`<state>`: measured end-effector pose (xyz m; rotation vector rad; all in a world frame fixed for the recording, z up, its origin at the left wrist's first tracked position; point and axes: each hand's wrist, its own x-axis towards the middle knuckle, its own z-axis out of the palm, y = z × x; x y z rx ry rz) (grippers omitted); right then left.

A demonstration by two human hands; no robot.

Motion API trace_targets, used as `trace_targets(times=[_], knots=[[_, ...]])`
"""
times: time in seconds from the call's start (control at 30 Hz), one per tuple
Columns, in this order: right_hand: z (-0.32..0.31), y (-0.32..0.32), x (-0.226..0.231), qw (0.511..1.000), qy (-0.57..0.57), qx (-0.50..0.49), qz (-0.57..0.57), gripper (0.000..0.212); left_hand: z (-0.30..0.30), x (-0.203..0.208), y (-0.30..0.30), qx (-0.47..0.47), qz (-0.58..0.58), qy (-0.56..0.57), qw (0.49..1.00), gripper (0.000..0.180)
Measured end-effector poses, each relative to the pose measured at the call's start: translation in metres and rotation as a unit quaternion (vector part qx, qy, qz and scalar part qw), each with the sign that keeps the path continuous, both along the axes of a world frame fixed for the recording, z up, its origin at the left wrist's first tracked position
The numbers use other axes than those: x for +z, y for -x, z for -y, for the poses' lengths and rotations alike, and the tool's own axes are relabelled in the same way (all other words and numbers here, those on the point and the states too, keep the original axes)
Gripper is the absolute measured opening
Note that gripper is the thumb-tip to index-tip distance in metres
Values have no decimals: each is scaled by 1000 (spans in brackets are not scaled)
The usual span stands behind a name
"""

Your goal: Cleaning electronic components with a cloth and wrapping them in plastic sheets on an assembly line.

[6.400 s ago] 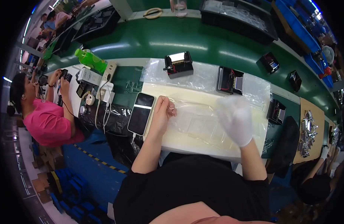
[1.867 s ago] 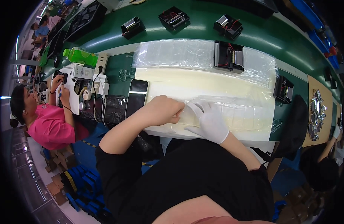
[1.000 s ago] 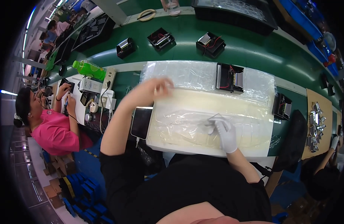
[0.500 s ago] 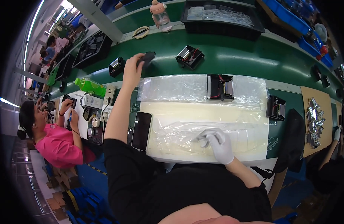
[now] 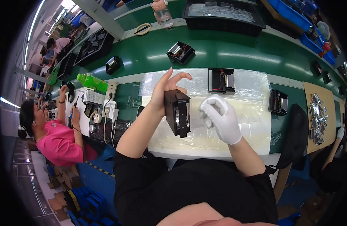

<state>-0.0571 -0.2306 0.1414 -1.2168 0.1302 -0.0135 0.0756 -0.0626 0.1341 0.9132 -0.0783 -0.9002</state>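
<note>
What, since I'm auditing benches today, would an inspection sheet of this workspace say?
Surface: green table, bearing a pale board and clear plastic film.
Job's things: black box held over the board; open black unit on the film.
Clutter: green bottle by a power strip; silver metal parts on cardboard.
Hands: left hand holds the black box; white-gloved right hand is apart from it, fingers curled, contents unclear.
Cables: white cable near the power strip.
Surroundings: person in pink at left; black tray at the far side.
</note>
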Motion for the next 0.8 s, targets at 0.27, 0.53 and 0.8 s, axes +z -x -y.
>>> trace_targets(times=[0.27, 0.53, 0.8], knots=[[17, 9, -1, 993, 94, 64, -20, 9, 20, -4, 9, 26, 4, 12, 1000, 47], [31, 7, -5, 991, 120, 41, -28, 13, 48, -2, 2, 20, 68, -57, 996, 40], [30, 4, -1, 991, 111, 73, -12, 9, 47, -24, 3, 32, 21, 68, 997, 36]])
